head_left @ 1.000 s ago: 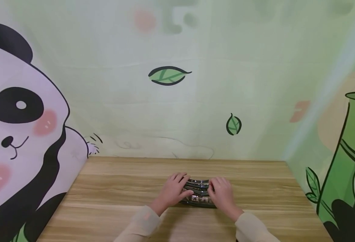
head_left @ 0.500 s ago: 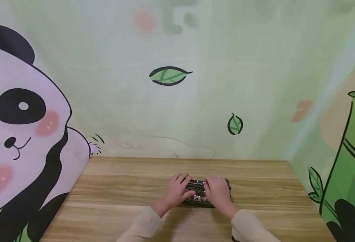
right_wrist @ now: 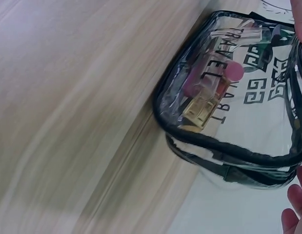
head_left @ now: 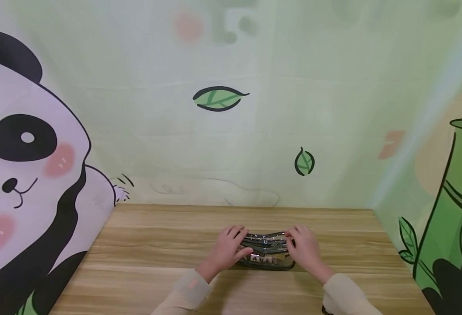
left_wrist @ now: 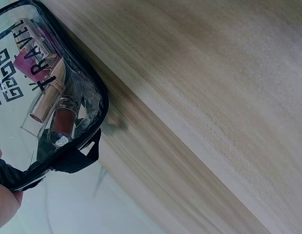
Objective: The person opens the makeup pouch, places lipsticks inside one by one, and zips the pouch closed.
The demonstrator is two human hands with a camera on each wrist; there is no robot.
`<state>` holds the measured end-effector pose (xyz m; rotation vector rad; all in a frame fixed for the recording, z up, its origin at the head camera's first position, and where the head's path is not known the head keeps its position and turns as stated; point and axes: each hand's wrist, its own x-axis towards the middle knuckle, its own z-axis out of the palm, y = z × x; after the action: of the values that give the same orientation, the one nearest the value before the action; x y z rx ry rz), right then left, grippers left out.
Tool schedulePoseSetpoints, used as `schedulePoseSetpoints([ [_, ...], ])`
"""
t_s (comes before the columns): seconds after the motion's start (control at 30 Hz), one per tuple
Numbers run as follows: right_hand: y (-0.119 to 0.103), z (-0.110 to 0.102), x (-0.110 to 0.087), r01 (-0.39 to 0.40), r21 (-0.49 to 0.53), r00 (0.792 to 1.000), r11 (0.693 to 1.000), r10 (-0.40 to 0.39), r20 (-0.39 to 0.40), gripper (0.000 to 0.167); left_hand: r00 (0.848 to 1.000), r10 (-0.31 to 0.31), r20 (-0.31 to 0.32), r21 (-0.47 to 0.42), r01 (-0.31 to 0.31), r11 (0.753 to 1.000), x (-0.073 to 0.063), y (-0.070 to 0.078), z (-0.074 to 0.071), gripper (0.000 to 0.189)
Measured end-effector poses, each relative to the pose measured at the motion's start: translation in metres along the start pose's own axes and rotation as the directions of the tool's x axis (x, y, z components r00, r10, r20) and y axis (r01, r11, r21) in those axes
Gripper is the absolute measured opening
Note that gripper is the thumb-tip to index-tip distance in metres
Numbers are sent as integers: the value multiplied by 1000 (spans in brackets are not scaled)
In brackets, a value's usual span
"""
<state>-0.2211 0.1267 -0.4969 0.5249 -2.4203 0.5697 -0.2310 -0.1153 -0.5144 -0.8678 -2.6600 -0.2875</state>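
A clear cosmetic bag [head_left: 272,261] with black piping and "TRAVEL" lettering stands on the wooden table between both hands. Through its wall, lipstick tubes [left_wrist: 63,119] and a gold-coloured piece [right_wrist: 202,108] show. My left hand [head_left: 227,247] grips the bag's left end, thumb on the near side, fingers over the far side; a black side loop [left_wrist: 80,161] hangs there. My right hand [head_left: 305,247] is at the upper right corner, fingers curled at the black top edge. The right wrist view has its fingertips [right_wrist: 298,197] at that edge; what exactly they pinch is partly hidden.
The wooden table [head_left: 156,236] extends around the bag on every side. Behind it hangs a pale green backdrop [head_left: 231,144] printed with a panda, leaves and bamboo.
My right hand first moved left along the bag's top, then back right to its right corner, uncovering more of the front. The left hand has stayed at the left end.
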Motion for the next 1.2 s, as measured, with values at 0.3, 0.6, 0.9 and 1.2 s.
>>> schedulePoseSetpoints([
  [0.3,10,-2,-10,-9,75,1000,997,7,23,20,999,17,-39,23,-16,1000,0,-2,4,56],
  [0.6,18,-4,-21,-85,139,985,987,62,162,39,1000,-24,6,-7,24,1000,0,1,-4,56],
  [0.9,21,-6,-24,-123,151,963,981,82,255,51,999,-25,33,25,24,999,4,2,-6,56],
  [1.2,22,-5,-27,-144,166,955,976,93,281,56,998,23,-59,54,-20,998,25,22,-17,36],
])
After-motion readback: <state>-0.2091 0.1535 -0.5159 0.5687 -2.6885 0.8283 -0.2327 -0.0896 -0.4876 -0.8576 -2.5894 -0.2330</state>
